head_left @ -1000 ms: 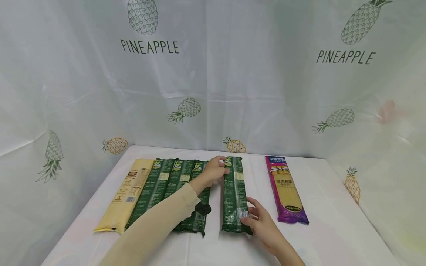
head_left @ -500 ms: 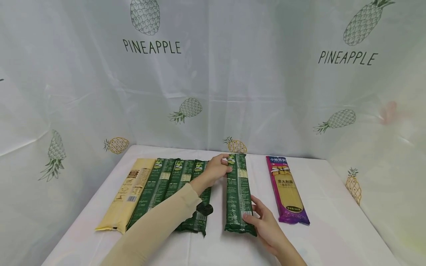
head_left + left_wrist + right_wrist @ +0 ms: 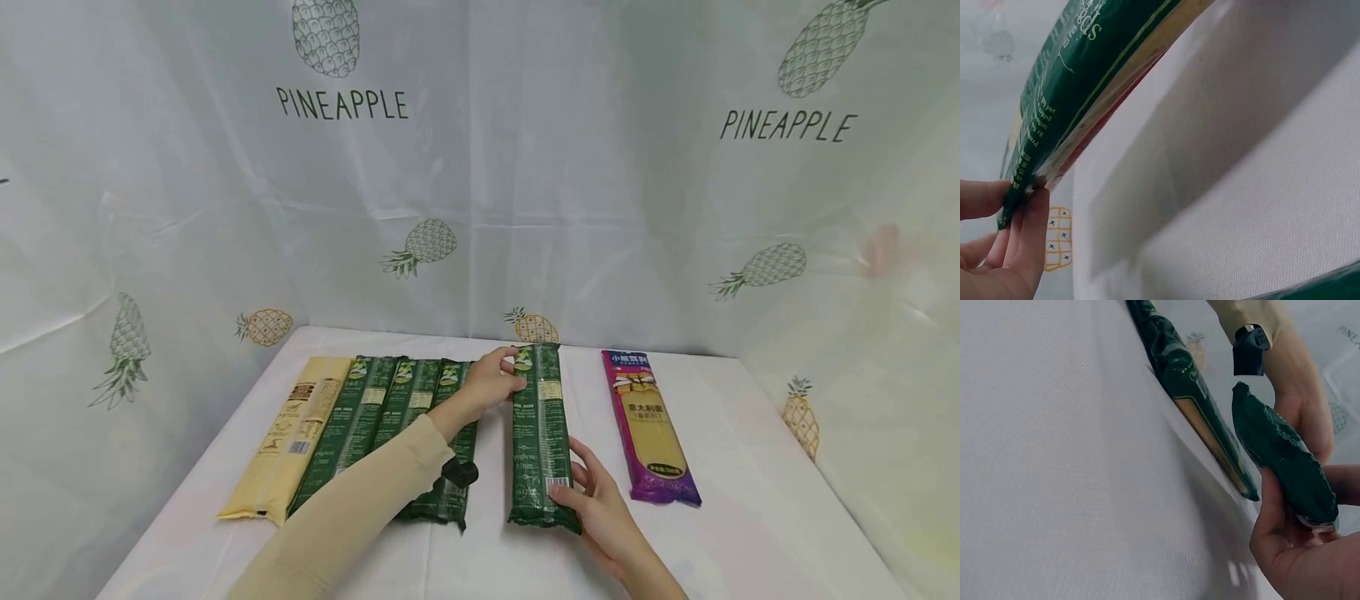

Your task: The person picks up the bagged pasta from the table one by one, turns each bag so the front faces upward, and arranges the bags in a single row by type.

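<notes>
Both hands hold one green spaghetti packet (image 3: 540, 442), lifted off the white table with its shadow below. My left hand (image 3: 486, 382) pinches its far end at the left edge; in the left wrist view thumb and fingers (image 3: 1025, 240) grip that corner. Around the right edge near the packet's close end, my right hand (image 3: 600, 504) has its thumb on top and fingers beneath. The right wrist view shows the crimped end (image 3: 1285, 456) of this packet between thumb and fingers. Partly behind the left forearm, several more green spaghetti packets (image 3: 450, 500) lie side by side.
A yellow pasta packet (image 3: 288, 442) lies at the left end of the row. To the right, apart, is a purple and yellow pasta packet (image 3: 652, 433) on the white tablecloth (image 3: 750, 500). A pineapple-print curtain (image 3: 585, 208) stands behind the table.
The held green spaghetti packet has risen and shifted slightly away and to the right, both hands moving with it. The other packets stay where they were.
</notes>
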Demonstrator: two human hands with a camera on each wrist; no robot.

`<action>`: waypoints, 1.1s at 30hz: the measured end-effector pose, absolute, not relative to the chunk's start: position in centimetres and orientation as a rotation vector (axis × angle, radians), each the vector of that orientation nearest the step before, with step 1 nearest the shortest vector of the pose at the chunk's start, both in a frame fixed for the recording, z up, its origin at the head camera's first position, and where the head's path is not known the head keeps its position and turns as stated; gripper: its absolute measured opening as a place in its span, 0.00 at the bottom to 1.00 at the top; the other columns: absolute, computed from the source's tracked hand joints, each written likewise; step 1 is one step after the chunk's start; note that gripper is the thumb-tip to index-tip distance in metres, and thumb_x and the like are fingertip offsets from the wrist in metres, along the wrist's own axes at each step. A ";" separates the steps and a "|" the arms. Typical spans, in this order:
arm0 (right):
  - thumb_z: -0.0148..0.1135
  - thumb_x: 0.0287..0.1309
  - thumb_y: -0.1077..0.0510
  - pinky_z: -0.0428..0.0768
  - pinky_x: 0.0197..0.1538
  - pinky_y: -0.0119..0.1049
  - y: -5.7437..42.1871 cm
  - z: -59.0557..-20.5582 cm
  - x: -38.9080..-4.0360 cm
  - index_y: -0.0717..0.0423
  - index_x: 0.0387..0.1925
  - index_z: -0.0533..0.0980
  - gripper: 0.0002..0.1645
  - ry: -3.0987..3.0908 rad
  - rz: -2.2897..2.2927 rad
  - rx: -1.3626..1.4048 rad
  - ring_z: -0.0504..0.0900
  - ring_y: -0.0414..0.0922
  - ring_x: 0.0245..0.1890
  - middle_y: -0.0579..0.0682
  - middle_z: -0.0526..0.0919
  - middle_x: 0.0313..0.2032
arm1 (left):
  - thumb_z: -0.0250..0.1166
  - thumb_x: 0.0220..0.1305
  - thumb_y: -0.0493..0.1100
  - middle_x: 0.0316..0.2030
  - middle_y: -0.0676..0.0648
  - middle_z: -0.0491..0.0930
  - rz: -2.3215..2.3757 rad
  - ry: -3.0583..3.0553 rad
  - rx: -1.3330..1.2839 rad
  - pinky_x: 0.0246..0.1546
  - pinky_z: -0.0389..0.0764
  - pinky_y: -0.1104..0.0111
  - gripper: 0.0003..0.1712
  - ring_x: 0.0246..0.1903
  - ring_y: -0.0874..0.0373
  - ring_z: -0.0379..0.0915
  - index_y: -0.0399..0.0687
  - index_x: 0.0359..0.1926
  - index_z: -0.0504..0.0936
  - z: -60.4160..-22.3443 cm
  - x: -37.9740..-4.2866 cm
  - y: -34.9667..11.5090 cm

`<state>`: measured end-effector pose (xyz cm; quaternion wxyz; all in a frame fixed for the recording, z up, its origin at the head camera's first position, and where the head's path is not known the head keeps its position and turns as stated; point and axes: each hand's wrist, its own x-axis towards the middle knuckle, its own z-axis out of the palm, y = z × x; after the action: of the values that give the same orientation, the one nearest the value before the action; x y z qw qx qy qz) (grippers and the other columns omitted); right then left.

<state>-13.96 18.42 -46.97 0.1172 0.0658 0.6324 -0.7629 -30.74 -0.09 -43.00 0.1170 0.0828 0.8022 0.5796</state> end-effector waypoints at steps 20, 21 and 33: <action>0.65 0.66 0.71 0.87 0.47 0.38 16.4 -46.7 -13.6 0.44 0.83 0.59 0.49 2.332 -2.025 0.157 0.81 0.52 0.51 0.61 0.74 0.67 | 0.68 0.73 0.60 0.52 0.43 0.83 1.275 2.794 0.556 0.53 0.79 0.50 0.38 0.51 0.48 0.79 0.55 0.78 0.71 -41.3 -29.6 1.0; 0.66 0.66 0.70 0.87 0.47 0.38 16.3 -46.7 -13.6 0.44 0.83 0.59 0.49 2.384 -1.986 0.138 0.81 0.51 0.50 0.61 0.74 0.67 | 0.68 0.73 0.61 0.52 0.43 0.83 1.264 2.794 0.546 0.52 0.79 0.50 0.40 0.51 0.48 0.79 0.54 0.79 0.70 -41.1 -29.5 1.2; 0.67 0.62 0.71 0.83 0.33 0.32 15.1 -46.3 -13.8 0.50 0.81 0.63 0.48 2.862 -1.647 -0.056 0.80 0.45 0.40 0.59 0.82 0.60 | 0.72 0.68 0.63 0.73 0.34 0.69 1.253 2.778 0.470 0.63 0.77 0.43 0.52 0.67 0.37 0.72 0.51 0.84 0.60 -40.0 -28.6 2.0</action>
<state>-13.77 15.11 -46.33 -0.0804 -0.0170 0.8637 -0.4972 -28.56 2.01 -40.04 0.0290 0.1524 0.9006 0.4061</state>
